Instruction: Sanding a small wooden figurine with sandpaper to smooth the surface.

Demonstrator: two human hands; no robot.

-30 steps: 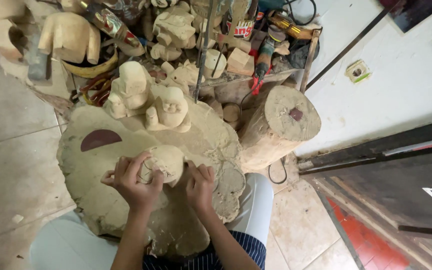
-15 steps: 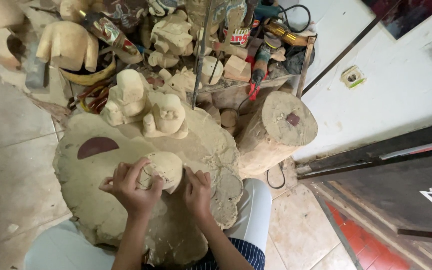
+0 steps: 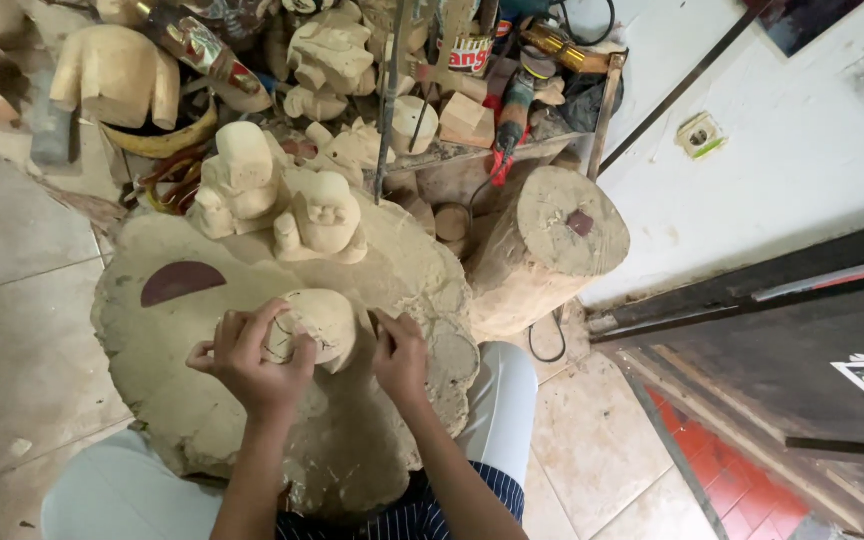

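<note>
From above, the head view shows a wide, rough-edged slab of pale wood [image 3: 202, 400] resting across the seated person's lap, over a floor of light grey tiles [image 3: 12, 330] that give way to red ones near a dark wooden frame on the right. A white wall with a socket [image 3: 700, 134] stands behind, and a cut log stump [image 3: 552, 250] sits upright just beside the slab. Beyond it, a cluttered shelf holds unfinished carved wooden figures, and two squat ones [image 3: 282, 205] stand on the slab's far edge; a dark red half-disc patch [image 3: 182, 282] marks the slab's left part. Near the slab's middle lies a small rounded wood carving [image 3: 320, 325], between both hands. The left hand [image 3: 250, 358] curls around its left side, fingers wrapped over the top and pressing on it. The right hand [image 3: 400, 358] sits just beside its right edge, fingers bunched together; whether they pinch a tool I cannot tell. The carving is a stubby lump, its longer axis running roughly left to right across the slab, rounded face upward.
</note>
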